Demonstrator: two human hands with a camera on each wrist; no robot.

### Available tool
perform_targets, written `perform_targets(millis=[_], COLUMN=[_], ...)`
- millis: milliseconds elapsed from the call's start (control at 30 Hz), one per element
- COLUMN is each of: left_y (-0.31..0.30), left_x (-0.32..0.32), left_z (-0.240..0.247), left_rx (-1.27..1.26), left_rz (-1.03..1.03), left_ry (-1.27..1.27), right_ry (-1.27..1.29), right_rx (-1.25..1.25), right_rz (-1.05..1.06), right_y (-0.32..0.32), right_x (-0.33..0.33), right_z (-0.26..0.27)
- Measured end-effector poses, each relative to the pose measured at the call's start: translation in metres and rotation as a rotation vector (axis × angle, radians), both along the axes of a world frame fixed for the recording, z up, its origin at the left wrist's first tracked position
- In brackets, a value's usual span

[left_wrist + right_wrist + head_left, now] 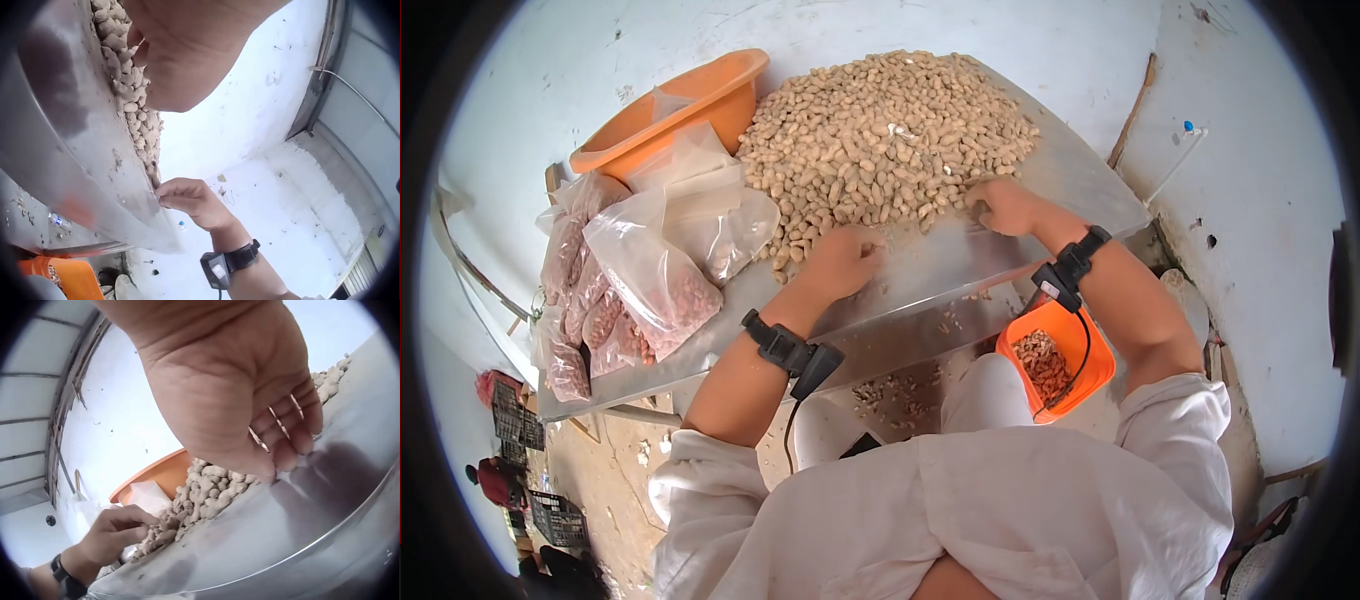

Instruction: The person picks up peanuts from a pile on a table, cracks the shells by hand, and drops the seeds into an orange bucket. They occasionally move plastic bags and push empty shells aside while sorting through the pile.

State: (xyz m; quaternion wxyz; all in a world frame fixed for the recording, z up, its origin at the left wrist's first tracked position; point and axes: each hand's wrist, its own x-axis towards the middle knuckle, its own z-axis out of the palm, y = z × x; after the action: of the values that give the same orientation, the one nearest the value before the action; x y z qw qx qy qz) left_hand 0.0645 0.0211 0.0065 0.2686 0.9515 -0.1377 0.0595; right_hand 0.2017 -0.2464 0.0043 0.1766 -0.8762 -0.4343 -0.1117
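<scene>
A heap of unshelled peanuts [870, 140] covers the far part of the metal table [1090, 190]. My left hand [847, 262] is at the heap's near edge; in the right wrist view this left hand [119, 534] has bent fingers and thumb beside the peanuts [209, 490], and whether it pinches one is unclear. My right hand [1005, 207] rests low at the heap's right edge. Seen from the right wrist, the right hand [244, 400] has slightly spread, bent fingers over bare metal, with nothing visible in them. The left wrist view shows its thumb near the forefinger.
Bags of shelled pink peanuts [675, 300] lie at the table's left, before an orange basin [670, 115]. Below the near edge, an orange bucket [1090, 375] holds reddish pieces. Shell bits litter the floor. Black crates [558, 518] and a person [500, 483] are at the far left.
</scene>
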Motion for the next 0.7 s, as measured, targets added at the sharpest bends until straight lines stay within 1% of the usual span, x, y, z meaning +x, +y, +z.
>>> perform_targets(millis=[33, 133, 233, 333, 433, 533, 633, 700], left_y=[-0.004, -0.005, 0.002, 0.002, -0.003, -0.002, 0.005, 0.004], left_x=[-0.001, 0.005, 0.017, 0.014, 0.006, 0.002, 0.008, 0.009], left_z=[0.002, -0.009, -0.023, -0.021, -0.012, -0.007, -0.006, 0.002], left_rx=[-0.017, 0.097, 0.067, 0.021, -0.087, -0.130, -0.500, -0.747], left_rz=[-0.028, -0.005, 0.058, 0.071, 0.051, 0.074, 0.118, 0.144], left_ry=[0.159, -0.194, -0.490, -0.478, -0.505, -0.555, -0.379, -0.308], right_ry=[-0.112, -0.031, 0.263, 0.357, 0.145, -0.007, -0.007, -0.010], right_rx=[0.101, 0.102, 0.063, 0.073, 0.132, 0.109, 0.218, 0.225], right_rz=[0.028, -0.073, -0.052, 0.090, 0.107, -0.048, -0.114, -0.158], right_y=[0.001, 0.004, 0.010, 0.021, 0.037, 0.052, 0.064, 0.073], right_x=[0.004, 0.008, -0.009, -0.016, -0.016, -0.009, -0.016, -0.016], right_z=[-0.004, 0.004, 0.017, 0.003, -0.009, -0.005, 0.013, 0.018])
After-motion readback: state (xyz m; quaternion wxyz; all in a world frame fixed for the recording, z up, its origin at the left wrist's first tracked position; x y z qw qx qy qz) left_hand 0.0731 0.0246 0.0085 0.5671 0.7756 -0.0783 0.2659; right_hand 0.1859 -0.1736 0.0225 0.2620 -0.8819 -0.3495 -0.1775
